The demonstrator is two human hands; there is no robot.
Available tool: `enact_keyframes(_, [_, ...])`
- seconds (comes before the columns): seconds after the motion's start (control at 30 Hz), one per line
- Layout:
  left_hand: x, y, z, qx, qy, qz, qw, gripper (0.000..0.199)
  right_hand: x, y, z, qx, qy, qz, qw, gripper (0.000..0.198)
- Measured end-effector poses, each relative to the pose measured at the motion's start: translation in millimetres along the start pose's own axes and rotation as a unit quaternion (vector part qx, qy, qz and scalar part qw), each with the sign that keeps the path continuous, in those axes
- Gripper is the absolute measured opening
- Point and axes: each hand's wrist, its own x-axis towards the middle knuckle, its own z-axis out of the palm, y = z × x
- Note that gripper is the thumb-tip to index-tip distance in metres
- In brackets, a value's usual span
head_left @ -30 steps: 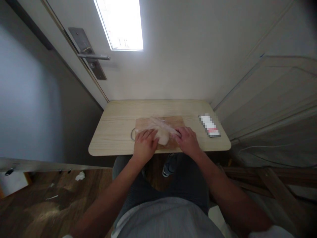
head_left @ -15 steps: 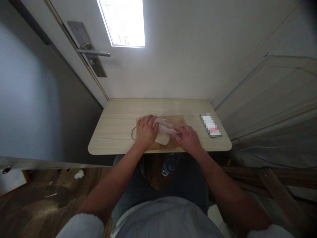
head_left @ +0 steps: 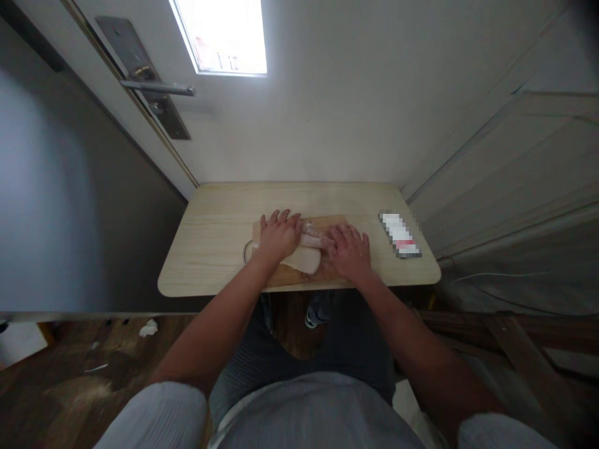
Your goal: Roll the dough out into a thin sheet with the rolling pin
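The dough (head_left: 305,260) lies flat near the front of the board (head_left: 281,279), the rolling pin (head_left: 311,241) across its far part. A second ago the pin slanted; now it runs nearly level. The left hand (head_left: 279,236), then lower by the dough, has moved farther out, fingers spread over the pin's left end. The right hand (head_left: 347,251), earlier curled round the other end, now lies palm-down there, fingers extended. Beyond it on the surface (head_left: 206,249), the phone (head_left: 400,236) is unmoved.

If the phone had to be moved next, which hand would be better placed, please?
Probably the right hand: it is nearer the phone, while the left hand lies towards the opposite end of the board.
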Motion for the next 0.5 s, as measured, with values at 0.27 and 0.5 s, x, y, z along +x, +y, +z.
enact_keyframes(0.27, [30.1, -7.8, 6.7, -0.006, -0.040, 0.002, 0.999, 0.049, 21.3, 4.5, 11.3, -0.010, 0.006, 0.020, 1.000, 0.053])
enact_keyframes(0.5, [33.3, -5.8, 4.0, -0.016, -0.042, -0.009, 0.999, 0.048, 33.1, 6.4, 15.2, -0.010, 0.018, 0.029, 0.999, 0.054])
